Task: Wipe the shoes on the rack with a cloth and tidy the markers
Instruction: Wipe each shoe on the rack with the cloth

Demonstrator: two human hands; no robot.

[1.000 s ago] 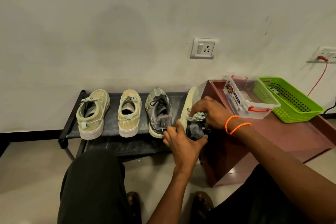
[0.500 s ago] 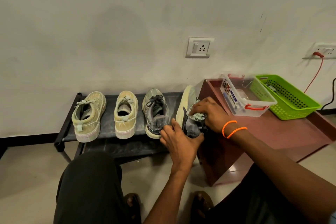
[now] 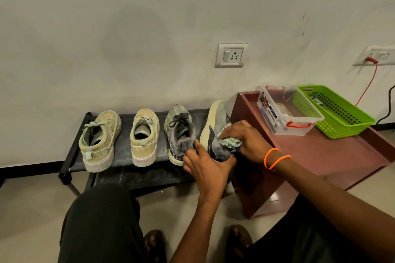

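At the rack's [image 3: 139, 159] three-o'clock edge, the left hand [image 3: 208, 170] grips the tilted shoe's [image 3: 215, 126] heel; the right hand [image 3: 245, 139] presses a bunched cloth [image 3: 232, 142] against it, beside the surface [image 3: 320, 153].

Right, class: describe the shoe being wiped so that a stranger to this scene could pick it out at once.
Find the low black rack against the wall, holding four shoes in a row. Go to its right end, next to the reddish-brown table. The grey shoe there is the only one tipped on its side, pale sole showing, with the left hand gripping its heel and the right hand pressing a cloth on it.
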